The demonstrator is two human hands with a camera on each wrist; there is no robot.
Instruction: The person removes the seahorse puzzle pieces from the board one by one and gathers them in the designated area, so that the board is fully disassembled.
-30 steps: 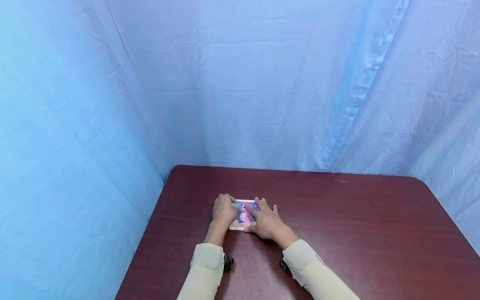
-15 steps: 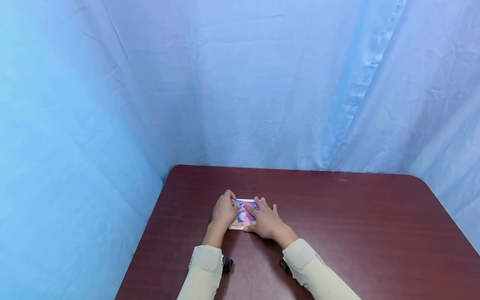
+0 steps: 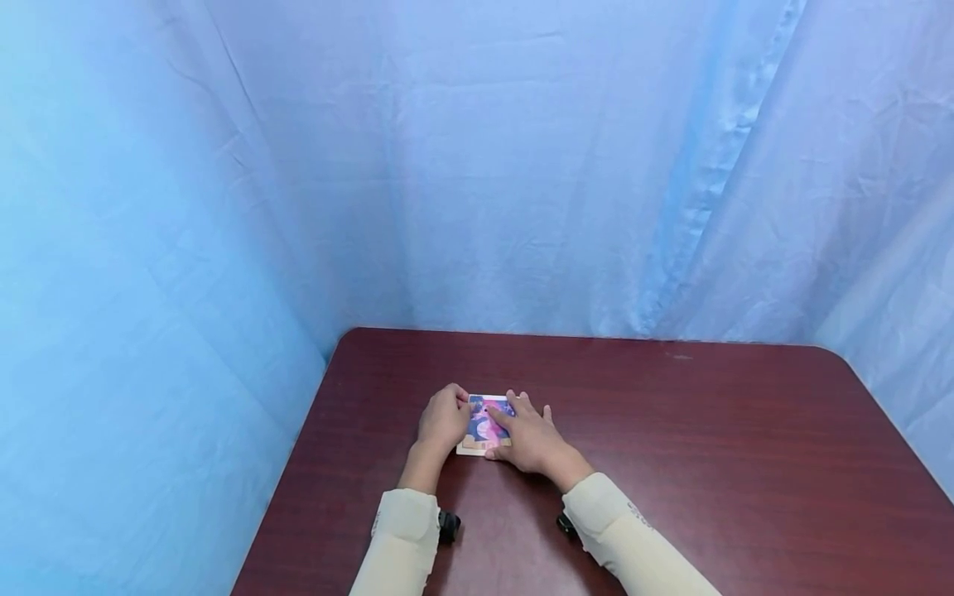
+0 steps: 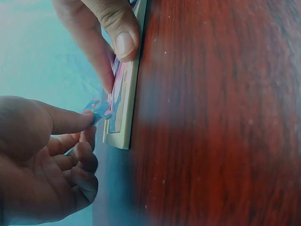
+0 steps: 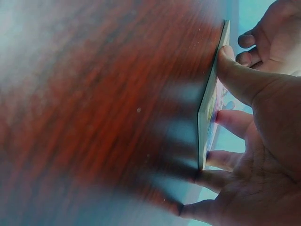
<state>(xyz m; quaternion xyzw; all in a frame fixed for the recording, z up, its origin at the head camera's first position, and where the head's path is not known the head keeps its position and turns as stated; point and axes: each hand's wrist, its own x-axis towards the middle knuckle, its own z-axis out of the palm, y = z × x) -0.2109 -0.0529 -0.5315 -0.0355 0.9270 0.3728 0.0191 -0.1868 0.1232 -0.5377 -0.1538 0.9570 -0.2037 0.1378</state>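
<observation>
A small jigsaw puzzle (image 3: 488, 427) in a pale frame lies flat on the table, printed in pink, purple and blue. At its left side, my left hand (image 3: 445, 420) pinches a small blue puzzle piece (image 4: 99, 112) between thumb and index finger. In the left wrist view this piece is tilted just over the puzzle's end, its tip overlapping the picture. My right hand (image 3: 531, 439) rests spread across the puzzle's right part. Its thumb (image 5: 226, 55) lies at the near edge, while other fingers press on the picture and reach past the right edge.
The dark red wooden table (image 3: 686, 447) extends far to the right of the puzzle. Light blue curtains (image 3: 507, 165) hang behind it and along the left side. Black wrist cameras (image 3: 449, 526) sit under the cream sleeves (image 3: 406, 530).
My left hand reached slightly forward at the puzzle's upper left corner, then drew back a little toward the left. The right hand and the puzzle stay almost in place.
</observation>
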